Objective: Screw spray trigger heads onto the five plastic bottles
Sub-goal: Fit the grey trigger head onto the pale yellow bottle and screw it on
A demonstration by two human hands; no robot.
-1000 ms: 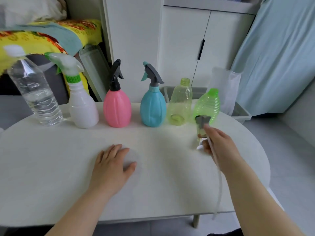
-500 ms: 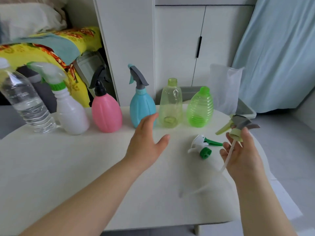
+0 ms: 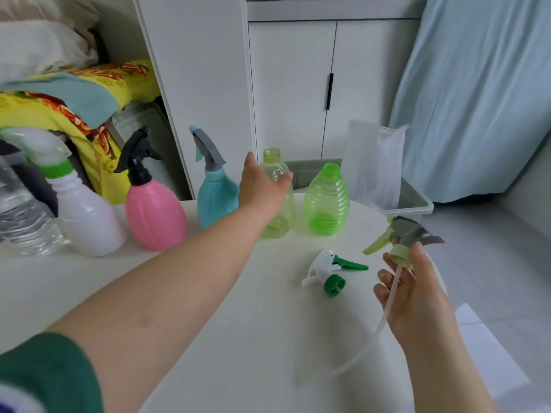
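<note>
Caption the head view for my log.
Left hand grasps the yellow bottle; right hand holds a grey trigger head; a green head lies on the table.

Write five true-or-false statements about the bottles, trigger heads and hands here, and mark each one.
1. The pink bottle carries a black trigger head. True.
2. A green-and-white trigger head lies on the table. True.
3. The ribbed bottle has a head screwed on. False: the green ribbed bottle has a bare neck.
4. The right hand holds a grey-and-lime trigger head. True.
5. The other hand lies flat on the table. False: the left hand grips the pale yellow bottle.
</note>
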